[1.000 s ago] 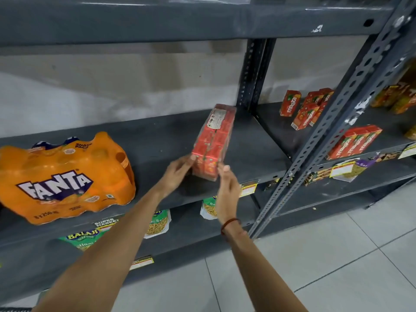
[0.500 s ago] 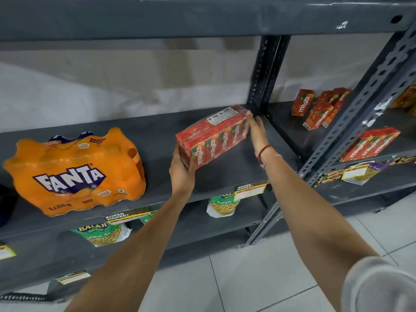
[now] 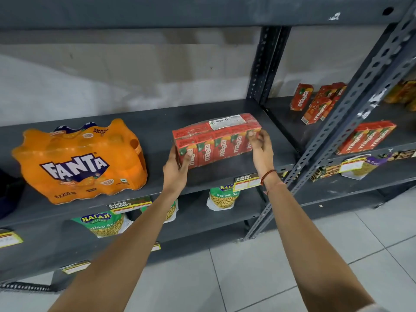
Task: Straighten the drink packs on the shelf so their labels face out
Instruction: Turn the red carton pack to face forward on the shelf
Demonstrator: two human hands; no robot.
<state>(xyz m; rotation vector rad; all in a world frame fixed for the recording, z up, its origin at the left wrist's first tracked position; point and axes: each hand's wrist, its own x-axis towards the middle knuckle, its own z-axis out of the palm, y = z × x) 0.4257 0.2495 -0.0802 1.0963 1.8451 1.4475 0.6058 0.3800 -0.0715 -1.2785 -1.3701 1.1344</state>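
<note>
A red shrink-wrapped Maaza drink pack (image 3: 221,140) sits on the grey middle shelf (image 3: 202,176), its row of labels turned toward me and a white sticker on top. My left hand (image 3: 177,167) grips its left end, thumb across the front. My right hand (image 3: 260,152) holds its right end, fingers on the front corner. To the left on the same shelf stands an orange Fanta multipack (image 3: 78,161) with its label facing out.
A perforated steel upright (image 3: 333,140) divides this bay from the right bay, where loose Maaza cartons (image 3: 315,104) and another Maaza pack (image 3: 367,138) sit. Balaji snack bags (image 3: 103,224) hang on the shelf below. Price tags line the shelf edges. The floor is tiled.
The Maaza pack went from end-on and tilted to lying lengthwise on the shelf with its labels facing me. My right hand slid from its far end to its right front corner.
</note>
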